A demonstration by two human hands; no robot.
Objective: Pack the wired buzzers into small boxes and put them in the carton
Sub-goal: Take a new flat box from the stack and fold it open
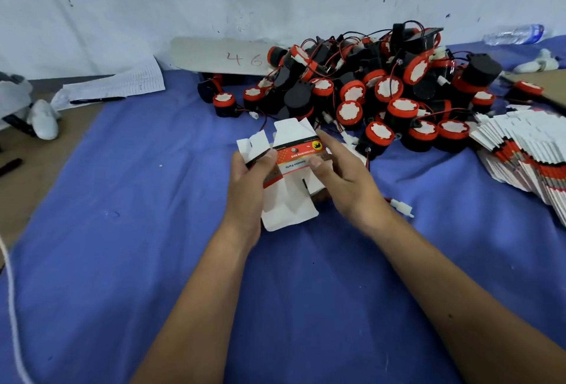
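We are holding a small box [291, 166], flaps unfolded, above the blue counter [153, 230]; our left hand [249, 183] and right hand [340, 180] are both pinching it (thumbs on top). The buzzers [367, 86] are lying heaped just beyond.

Bare forearms, sleeveless, ringless hands [306, 181]

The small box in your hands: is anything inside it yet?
Cannot tell. The small box is partly unfolded, flaps open, gripped by the left hand and right hand. Its interior is covered. A white connector pokes out beneath the right hand.
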